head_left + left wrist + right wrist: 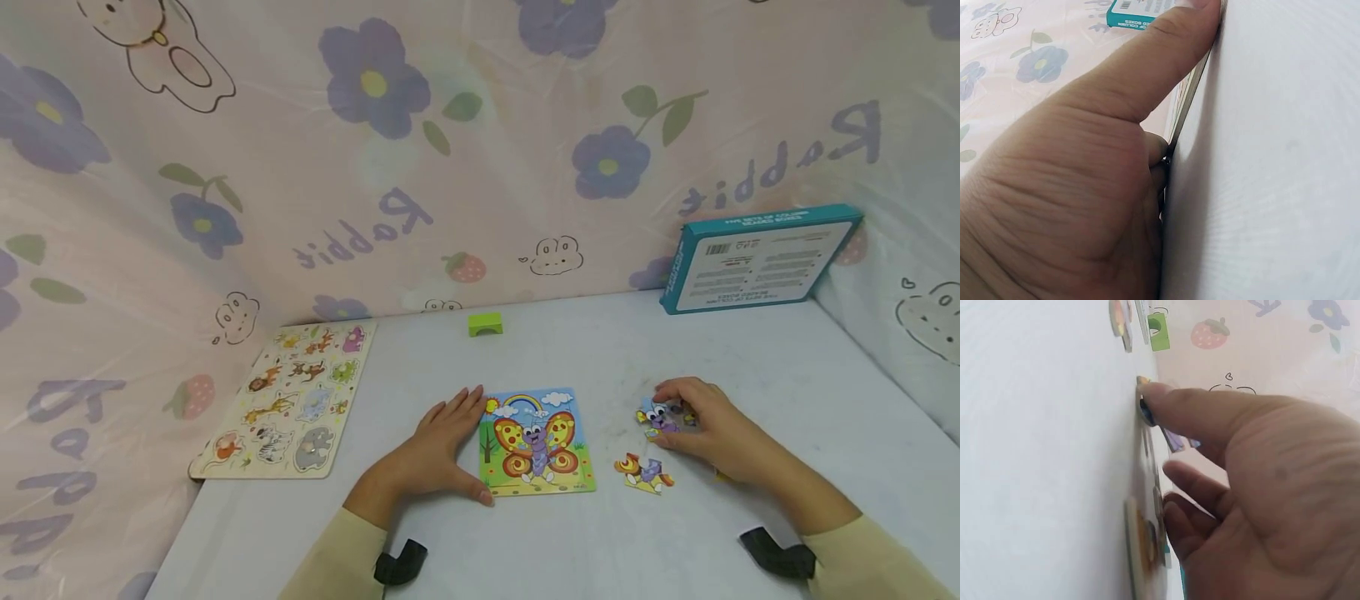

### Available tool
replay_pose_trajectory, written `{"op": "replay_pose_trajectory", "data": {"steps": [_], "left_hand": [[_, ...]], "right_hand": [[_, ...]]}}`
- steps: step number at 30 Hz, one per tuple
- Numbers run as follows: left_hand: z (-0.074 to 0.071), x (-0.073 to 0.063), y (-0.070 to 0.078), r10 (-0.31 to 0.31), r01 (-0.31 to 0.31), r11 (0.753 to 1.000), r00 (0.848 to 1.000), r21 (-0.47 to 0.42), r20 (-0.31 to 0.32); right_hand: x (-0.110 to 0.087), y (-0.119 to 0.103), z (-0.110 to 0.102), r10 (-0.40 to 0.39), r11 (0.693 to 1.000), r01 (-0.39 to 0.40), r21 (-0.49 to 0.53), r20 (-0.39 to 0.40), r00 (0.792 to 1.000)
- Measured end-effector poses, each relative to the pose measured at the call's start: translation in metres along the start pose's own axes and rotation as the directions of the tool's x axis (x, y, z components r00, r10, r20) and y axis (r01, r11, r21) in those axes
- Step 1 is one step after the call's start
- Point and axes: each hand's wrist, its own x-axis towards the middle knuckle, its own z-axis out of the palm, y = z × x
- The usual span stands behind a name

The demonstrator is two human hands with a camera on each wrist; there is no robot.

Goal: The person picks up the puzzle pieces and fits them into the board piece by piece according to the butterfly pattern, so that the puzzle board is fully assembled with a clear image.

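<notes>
My left hand (431,454) lies spread at the left edge of a square butterfly puzzle board (583,477). Its fingertips touch the upper left side, and the thumb (1169,59) is at the lower left corner. To the right of the board, my right hand (720,427) pinches a puzzle piece (660,417) with a purple butterfly face, between thumb and fingers just above the table. Nearer me lies another loose puzzle piece (647,475) with orange and purple parts. More pieces are partly hidden under the right hand; the right wrist view shows one piece (1137,550) edge-on.
At the left lies an animal peg puzzle board (288,408). A green arched block (485,324) stands behind the butterfly board. A teal and white box (757,262) leans at the back right. Printed cloth (495,167) walls the table (570,550).
</notes>
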Motion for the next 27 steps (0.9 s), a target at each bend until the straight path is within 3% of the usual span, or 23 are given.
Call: {"op": "replay_pose_trajectory", "data": {"steps": [7, 13, 21, 27], "left_hand": [[0.000, 0.001, 0.000, -0.004, 0.004, 1.000, 1.000, 0.011, 0.002], [-0.001, 0.000, 0.002, -0.002, 0.002, 1.000, 1.000, 0.000, -0.001], [-0.001, -0.001, 0.003, 0.002, -0.002, 1.000, 1.000, 0.003, 0.001], [-0.001, 0.000, 0.002, 0.006, -0.006, 1.000, 1.000, 0.004, -0.003]], "right_hand": [[0.000, -0.014, 0.005, -0.005, 1.000, 0.006, 0.019, -0.096, 0.995], [-0.001, -0.026, 0.014, 0.017, 0.986, 0.011, 0.165, -0.162, 0.987], [0.002, -0.045, 0.031, 0.091, 0.940, -0.057, 0.337, -0.086, 0.992], [0.008, -0.056, 0.046, 0.073, 0.883, -0.059, 0.465, -0.013, 0.997]]}}
